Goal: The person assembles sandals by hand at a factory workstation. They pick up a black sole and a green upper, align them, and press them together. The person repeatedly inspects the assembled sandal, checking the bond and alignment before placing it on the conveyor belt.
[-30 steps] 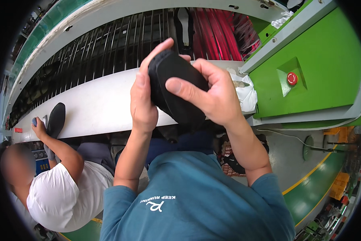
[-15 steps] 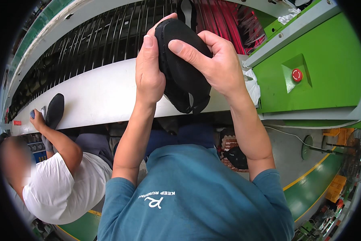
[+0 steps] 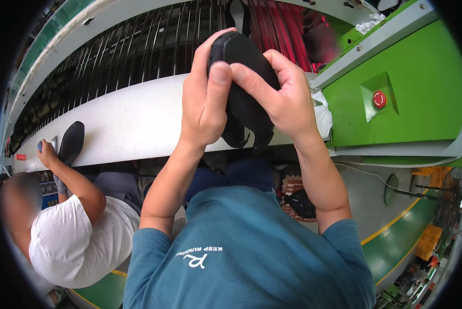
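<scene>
A black shoe upper (image 3: pixel 247 109), rounded at its top end and with loose flaps at its lower end, is held up over the white ledge. My left hand (image 3: pixel 204 105) grips its left side, thumb lying on the near face. From the right, my right hand (image 3: pixel 290 100) wraps the other edge, and its thumb crosses the face so that both thumb tips nearly meet. The fingers behind the upper are mostly hidden. Just beyond it, another black shoe piece with a grey opening (image 3: pixel 237 18) lies on the metal rods.
A white ledge (image 3: pixel 138 113) runs before a bed of metal rods (image 3: pixel 133 51), lit red at right. On the green machine housing (image 3: pixel 416 103) is a red stop button (image 3: pixel 379 99). At left a co-worker in a white shirt (image 3: pixel 82 232) handles another dark shoe piece (image 3: pixel 72 141).
Both hands and the shoe upper have shifted slightly right and toward me. My left thumb has moved from the upper's left edge onto its face, close to the right thumb.
</scene>
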`<state>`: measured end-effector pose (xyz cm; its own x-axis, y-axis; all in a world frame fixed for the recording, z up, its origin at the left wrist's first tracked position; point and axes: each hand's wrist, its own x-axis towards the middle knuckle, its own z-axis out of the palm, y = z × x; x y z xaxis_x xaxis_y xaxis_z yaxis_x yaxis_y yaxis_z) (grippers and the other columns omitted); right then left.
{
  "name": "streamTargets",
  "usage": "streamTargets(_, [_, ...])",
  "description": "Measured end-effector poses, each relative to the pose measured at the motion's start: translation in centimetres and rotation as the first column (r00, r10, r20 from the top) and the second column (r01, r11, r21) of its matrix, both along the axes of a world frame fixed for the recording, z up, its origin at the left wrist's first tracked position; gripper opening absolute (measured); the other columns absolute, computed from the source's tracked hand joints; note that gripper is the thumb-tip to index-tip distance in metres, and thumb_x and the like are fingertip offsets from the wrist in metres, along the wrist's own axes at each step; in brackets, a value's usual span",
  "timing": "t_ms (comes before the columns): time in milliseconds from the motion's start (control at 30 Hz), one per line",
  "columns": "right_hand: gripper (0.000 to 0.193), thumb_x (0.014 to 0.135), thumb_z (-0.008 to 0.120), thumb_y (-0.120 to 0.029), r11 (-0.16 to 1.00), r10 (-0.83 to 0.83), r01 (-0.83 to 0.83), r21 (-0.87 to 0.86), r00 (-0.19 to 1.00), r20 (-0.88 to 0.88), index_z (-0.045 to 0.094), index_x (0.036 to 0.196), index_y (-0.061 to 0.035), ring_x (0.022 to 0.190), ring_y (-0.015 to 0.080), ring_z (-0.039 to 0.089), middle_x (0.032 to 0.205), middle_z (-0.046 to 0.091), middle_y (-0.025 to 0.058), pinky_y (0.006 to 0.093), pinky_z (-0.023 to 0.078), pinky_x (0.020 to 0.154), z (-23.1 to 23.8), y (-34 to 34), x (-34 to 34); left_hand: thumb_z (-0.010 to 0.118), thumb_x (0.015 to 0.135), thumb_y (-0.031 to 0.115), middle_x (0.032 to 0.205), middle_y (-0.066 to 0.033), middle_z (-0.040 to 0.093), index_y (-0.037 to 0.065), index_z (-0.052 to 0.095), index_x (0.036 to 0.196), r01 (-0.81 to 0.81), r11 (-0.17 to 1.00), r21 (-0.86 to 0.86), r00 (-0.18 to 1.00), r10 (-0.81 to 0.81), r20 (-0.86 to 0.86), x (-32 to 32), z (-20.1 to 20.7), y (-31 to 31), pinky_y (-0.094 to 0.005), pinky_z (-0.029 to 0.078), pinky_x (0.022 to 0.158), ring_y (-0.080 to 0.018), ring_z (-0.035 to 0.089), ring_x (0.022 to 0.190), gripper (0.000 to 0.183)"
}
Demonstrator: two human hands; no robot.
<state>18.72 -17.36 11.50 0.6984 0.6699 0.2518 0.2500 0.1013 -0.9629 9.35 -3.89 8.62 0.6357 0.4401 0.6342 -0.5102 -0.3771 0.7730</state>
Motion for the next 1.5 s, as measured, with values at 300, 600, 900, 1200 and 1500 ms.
streamTargets(300, [0.04,0.096,0.09,-0.034,0.989,0.068,-0.059,0.138,0.995,-0.067,0.067,0.102,-0.0021,0.079,0.0064,0.066,0.085,0.073,0.004,0.0259,0.054,0.069,-3.4,-2.6,-2.7,0.041,0.114,0.054,0.129,-0.0276,0.072,-0.008,0.051,0.147,-0.04,0.999,-0.013,0.999,0.039,-0.032,-3.3,0.0,-2.0,-0.0448,0.057,0.105,-0.0338,0.073,0.117,0.072])
streamTargets(600, [0.023,0.101,0.083,-0.021,0.965,0.124,-0.166,0.205,0.971,0.203,0.068,0.102,-0.0029,0.068,0.0208,0.067,0.083,0.07,0.0099,0.0326,0.052,0.064,-4.0,-2.4,-5.3,0.041,0.115,0.062,0.126,-0.0297,0.074,-0.011,0.055,0.14,-0.043,0.995,-0.094,0.998,0.046,0.034,-8.1,-0.5,-2.0,-0.0467,0.06,0.103,-0.0353,0.076,0.113,0.078])
streamTargets(900, [0.025,0.094,0.089,-0.02,0.954,0.124,-0.206,0.216,0.932,0.34,0.07,0.096,-0.0034,0.063,0.0234,0.066,0.079,0.069,0.0091,0.0338,0.049,0.056,-3.2,0.1,-7.7,0.061,0.109,0.045,0.113,-0.034,0.072,-0.009,0.06,0.127,-0.27,0.954,-0.133,0.963,0.266,-0.048,-11.4,-0.1,-2.3,-0.0597,0.06,0.102,-0.0478,0.074,0.11,0.057])
streamTargets(1200, [0.024,0.092,0.09,-0.017,0.962,0.164,-0.219,0.163,0.941,0.295,0.07,0.089,-0.0033,0.06,0.0223,0.068,0.073,0.069,0.0087,0.0338,0.05,0.055,-2.6,0.2,-8.0,0.063,0.109,0.04,0.113,-0.0324,0.073,-0.007,0.059,0.126,-0.185,0.976,-0.115,0.982,0.186,0.001,-12.5,-1.1,-1.5,-0.0615,0.059,0.103,-0.0476,0.073,0.111,0.049])
streamTargets(1500, [0.042,0.087,0.092,-0.032,0.913,0.387,-0.383,-0.142,0.922,0.002,0.063,0.072,-0.0053,0.053,0.02,0.058,0.062,0.062,0.0076,0.0335,0.045,0.052,-0.2,-1.7,-6.4,0.072,0.107,0.033,0.107,-0.0328,0.076,-0.007,0.059,0.119,-0.127,0.984,-0.121,0.99,0.134,0.051,-13.1,-0.9,-2.4,-0.0624,0.061,0.101,-0.0444,0.077,0.103,0.044])
